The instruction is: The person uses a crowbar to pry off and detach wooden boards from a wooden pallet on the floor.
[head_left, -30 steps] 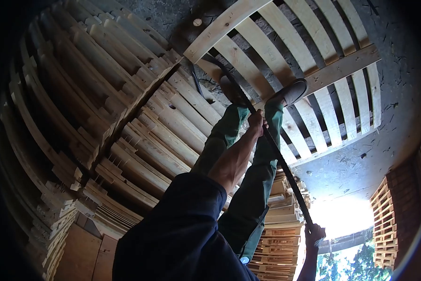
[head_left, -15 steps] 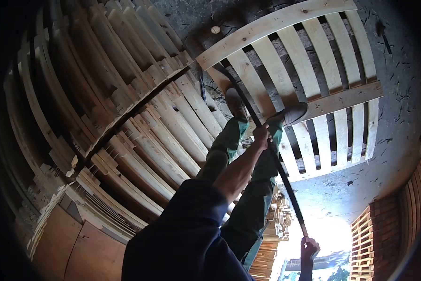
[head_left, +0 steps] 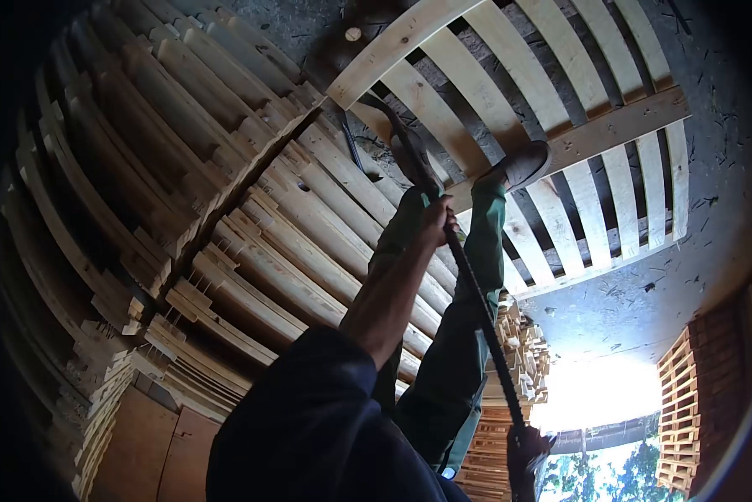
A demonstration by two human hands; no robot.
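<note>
A long, dark, ribbed pry bar point(head_left: 481, 301) slants across the middle of the view. My left hand point(head_left: 438, 219) is closed around its upper part, in front of my green-trousered legs. Lower right, my right hand point(head_left: 526, 452) grips the bar near its other end; this hand is dark and somewhat blurred. The bar's curved far end reaches the corner of a slatted wooden pallet point(head_left: 405, 38), beside one shoe; its exact contact there is hard to see. My other shoe point(head_left: 526, 163) rests on the pallet's middle board point(head_left: 618, 125).
Tall stacks of wooden pallets point(head_left: 309, 209) fill the left side. Brown panels point(head_left: 133, 443) stand at lower left. More stacked pallets point(head_left: 681, 402) are at right, near a bright opening. Wood scraps litter the concrete floor point(head_left: 602, 314).
The view has shifted, so the pallet sits further up and left. Both hands and the bar appear further left. The bar's lighter end section, visible earlier by my right hand, is now covered.
</note>
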